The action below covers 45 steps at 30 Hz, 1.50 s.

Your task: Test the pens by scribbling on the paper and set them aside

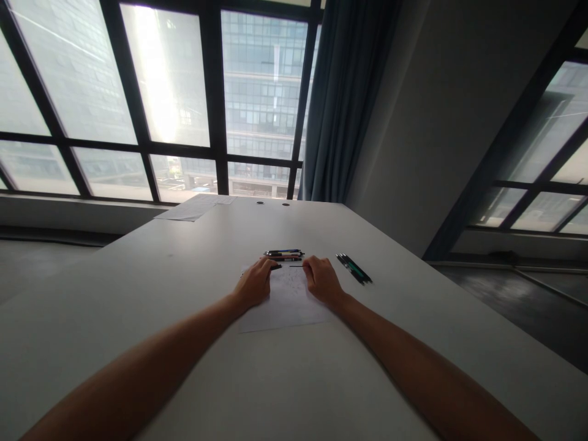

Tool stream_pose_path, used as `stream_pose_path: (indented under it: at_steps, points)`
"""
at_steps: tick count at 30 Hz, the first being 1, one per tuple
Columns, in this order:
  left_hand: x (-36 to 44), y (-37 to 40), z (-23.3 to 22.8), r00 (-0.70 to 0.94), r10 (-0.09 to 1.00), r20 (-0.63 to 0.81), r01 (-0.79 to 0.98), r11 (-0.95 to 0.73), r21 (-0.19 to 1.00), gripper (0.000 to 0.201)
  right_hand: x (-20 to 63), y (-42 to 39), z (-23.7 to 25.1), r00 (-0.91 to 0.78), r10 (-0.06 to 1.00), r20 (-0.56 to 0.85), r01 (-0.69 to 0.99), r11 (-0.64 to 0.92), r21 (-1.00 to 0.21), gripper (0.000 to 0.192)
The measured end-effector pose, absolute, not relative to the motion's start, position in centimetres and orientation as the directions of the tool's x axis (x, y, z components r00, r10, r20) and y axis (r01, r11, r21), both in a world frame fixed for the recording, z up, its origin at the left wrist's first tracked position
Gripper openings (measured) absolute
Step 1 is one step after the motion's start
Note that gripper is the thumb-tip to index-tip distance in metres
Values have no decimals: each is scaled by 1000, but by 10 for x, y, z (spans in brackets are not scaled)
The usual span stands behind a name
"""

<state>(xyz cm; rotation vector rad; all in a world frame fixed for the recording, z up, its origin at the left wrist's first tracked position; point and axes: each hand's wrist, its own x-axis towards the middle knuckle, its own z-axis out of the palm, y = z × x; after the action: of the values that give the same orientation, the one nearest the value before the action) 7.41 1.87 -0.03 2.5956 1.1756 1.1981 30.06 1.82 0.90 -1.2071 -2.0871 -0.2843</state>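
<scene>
Both my arms reach forward over a white table (193, 367). My left hand (255, 283) rests on the left side of a sheet of paper (287, 303) and grips a dark pen part at its fingertips. My right hand (321, 278) rests on the sheet's right side and pinches a thin dark rod, perhaps a refill, that points toward the left hand. Just beyond the hands lies a small row of pens (283, 255). Faint drawing marks show on the paper between the hands.
Several dark and green pens (353, 268) lie to the right of my right hand. More papers (195, 208) lie at the table's far left edge by the windows. A grey curtain (344, 98) hangs at the corner. The table's right edge drops to dark floor.
</scene>
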Motion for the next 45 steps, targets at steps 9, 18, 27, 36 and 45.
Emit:
stream_pose_path:
  at_steps: [9,18,27,36,45]
  points:
    - [74,21,-2,414,656,631,620,-711,332,35,301,18,9,-321,673,666,833,535,-139,12]
    - [74,19,0,433,641,634,600,-730,328,31,300,17,10,-331,675,659,818,553,-156,11]
    - [74,20,-2,436,637,636,599,-733,324,30,302,19,9,-329,666,670,825,548,-139,11]
    - [74,24,-5,438,592,676,581,-760,290,28,302,21,7,-355,634,687,810,576,-113,9]
    - [74,24,-5,453,568,687,564,-780,272,31,300,17,11,-461,575,676,773,634,-12,22]
